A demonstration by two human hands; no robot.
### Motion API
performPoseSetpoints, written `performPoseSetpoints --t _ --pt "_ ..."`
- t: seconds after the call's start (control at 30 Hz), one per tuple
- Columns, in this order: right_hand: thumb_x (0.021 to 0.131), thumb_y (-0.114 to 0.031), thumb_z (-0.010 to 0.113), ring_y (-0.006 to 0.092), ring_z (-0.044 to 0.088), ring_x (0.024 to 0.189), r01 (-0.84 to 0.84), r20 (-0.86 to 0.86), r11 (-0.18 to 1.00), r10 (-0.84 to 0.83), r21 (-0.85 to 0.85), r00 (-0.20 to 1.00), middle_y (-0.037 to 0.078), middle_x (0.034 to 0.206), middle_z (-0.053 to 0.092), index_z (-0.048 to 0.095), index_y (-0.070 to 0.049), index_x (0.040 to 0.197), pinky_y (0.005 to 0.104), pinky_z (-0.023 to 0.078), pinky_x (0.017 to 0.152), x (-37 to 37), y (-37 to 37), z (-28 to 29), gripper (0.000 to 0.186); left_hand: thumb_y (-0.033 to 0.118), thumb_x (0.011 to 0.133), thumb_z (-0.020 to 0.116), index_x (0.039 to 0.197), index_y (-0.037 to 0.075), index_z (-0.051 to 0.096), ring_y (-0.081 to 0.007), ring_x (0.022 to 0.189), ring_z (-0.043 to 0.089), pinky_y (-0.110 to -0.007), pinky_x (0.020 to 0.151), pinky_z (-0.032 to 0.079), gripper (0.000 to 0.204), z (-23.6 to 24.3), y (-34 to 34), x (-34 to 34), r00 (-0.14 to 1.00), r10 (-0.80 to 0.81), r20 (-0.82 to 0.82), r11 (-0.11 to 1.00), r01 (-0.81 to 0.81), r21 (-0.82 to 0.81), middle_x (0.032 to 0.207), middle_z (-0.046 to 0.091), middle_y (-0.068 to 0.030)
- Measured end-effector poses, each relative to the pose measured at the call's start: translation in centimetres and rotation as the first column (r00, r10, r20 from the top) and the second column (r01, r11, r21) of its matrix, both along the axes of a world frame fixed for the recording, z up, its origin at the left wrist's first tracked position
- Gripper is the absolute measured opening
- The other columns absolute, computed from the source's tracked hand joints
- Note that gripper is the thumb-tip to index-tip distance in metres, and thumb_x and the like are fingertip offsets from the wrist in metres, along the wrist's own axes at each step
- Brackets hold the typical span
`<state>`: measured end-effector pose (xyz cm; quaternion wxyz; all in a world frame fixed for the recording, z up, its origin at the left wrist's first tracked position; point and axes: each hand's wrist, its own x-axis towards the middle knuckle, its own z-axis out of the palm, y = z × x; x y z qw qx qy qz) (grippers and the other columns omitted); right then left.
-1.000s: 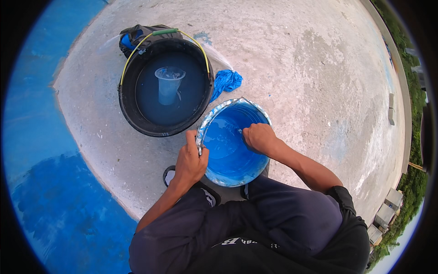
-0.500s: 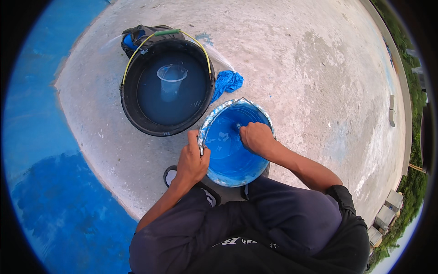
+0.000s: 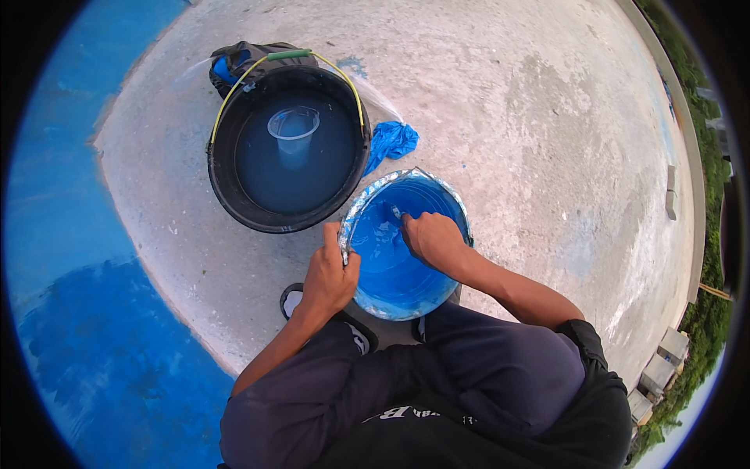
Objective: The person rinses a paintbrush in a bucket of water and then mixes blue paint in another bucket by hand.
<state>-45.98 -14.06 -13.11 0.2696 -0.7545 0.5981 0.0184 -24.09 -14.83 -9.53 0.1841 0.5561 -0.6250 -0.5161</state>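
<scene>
Between my knees stands a paint-smeared bucket (image 3: 459, 195) with blue paint (image 3: 391, 270) inside. My left hand (image 3: 330, 273) is closed on its left rim, thumb over the edge. My right hand (image 3: 433, 241) is inside the opening, closed around a slim handle (image 3: 397, 212) whose pale end pokes out past the thumb. The rest of that tool is hidden by the fist and the paint. Just beyond, at the left, is a larger black bucket (image 3: 222, 184) of murky bluish water, in which a clear plastic cup (image 3: 294, 148) stands upright.
The black bucket's yellow wire handle with a green grip (image 3: 288, 55) leans toward a dark bag (image 3: 226, 59). A crumpled blue plastic bag (image 3: 393, 142) lies between the buckets. Blue-painted ground (image 3: 117, 344) borders the bare concrete (image 3: 547, 156) on the left. Blocks (image 3: 664, 359) sit far right.
My right hand has shifted slightly left and toward the paint bucket's middle, so more of the handle's pale end shows. My left hand keeps its hold on the rim.
</scene>
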Motion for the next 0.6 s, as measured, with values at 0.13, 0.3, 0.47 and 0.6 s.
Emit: performPoseSetpoints --t 0.13,0.3,0.47,0.6 --pt "0.089 -0.018 0.054 0.0391 0.070 0.071 -0.181 0.024 0.969 0.179 0.170 0.984 0.022 0.076 0.069 0.068 -0.001 0.083 0.0478 0.056 0.063 1.4 2.3 -0.4 0.023 0.005 0.091 0.053 0.119 0.001 0.040 -0.0471 0.075 0.066 -0.052 0.066 0.049 0.031 -1.3 0.4 0.1 0.997 0.053 -0.048 0.998 -0.054 -0.032 0.080 0.065 -0.0286" --pt "0.095 -0.020 0.054 0.0414 0.069 0.072 -0.187 0.199 0.951 0.139 0.246 0.970 0.024 0.078 0.069 0.069 -0.001 0.087 0.0494 0.056 0.067 2.9 0.7 1.3 0.026 0.005 0.090 0.054 0.120 0.002 0.040 -0.0495 0.077 0.065 -0.053 0.067 0.048 0.033 -0.5 0.1 -0.2 1.000 -0.025 -0.001 0.997 0.025 -0.068 0.081 0.064 -0.0302" --pt "0.096 -0.020 0.055 0.0428 0.067 0.067 0.040 0.156 0.992 -0.059 0.121 0.986 0.026 0.071 0.066 0.067 0.001 0.087 0.0504 0.055 0.067 1.3 -0.6 2.2 0.026 0.005 0.090 0.053 0.118 0.001 0.041 -0.0453 0.074 0.066 -0.050 0.066 0.048 0.030 -0.3 0.3 -0.3 0.998 -0.047 0.045 0.996 0.050 -0.071 0.079 0.064 -0.0268" --pt "0.093 -0.016 0.053 0.0388 0.069 0.068 0.095 -0.077 0.994 -0.091 0.058 0.993 0.023 0.071 0.067 0.066 0.000 0.083 0.0461 0.055 0.058 -0.3 0.1 1.1 0.023 0.005 0.091 0.052 0.117 0.001 0.041 -0.0423 0.071 0.067 -0.048 0.065 0.048 0.029 -0.6 0.6 -0.1 0.999 -0.028 0.029 0.993 0.032 -0.115 0.077 0.064 -0.0250"
